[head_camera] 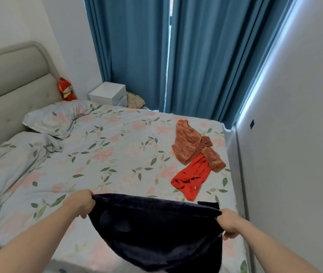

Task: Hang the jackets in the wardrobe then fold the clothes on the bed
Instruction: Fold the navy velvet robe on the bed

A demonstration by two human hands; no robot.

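Note:
I hold a dark navy velvety garment (pixel 156 231) stretched between both hands above the near edge of the bed (pixel 107 154). My left hand (pixel 81 202) grips its upper left corner and my right hand (pixel 228 223) grips its upper right corner. The cloth hangs down from that top edge toward me. Farther off on the right side of the floral sheet lie a crumpled rust-brown velvet garment (pixel 192 144) and a bright red garment (pixel 192 179), touching each other.
Two floral pillows (pixel 58 119) lie at the padded headboard (pixel 9 81) on the left. A red plush toy (pixel 66 89) and a white nightstand (pixel 109 93) stand in the far corner. Blue curtains (pixel 156 52) hang behind the bed. A white wall (pixel 294 134) runs close along the right.

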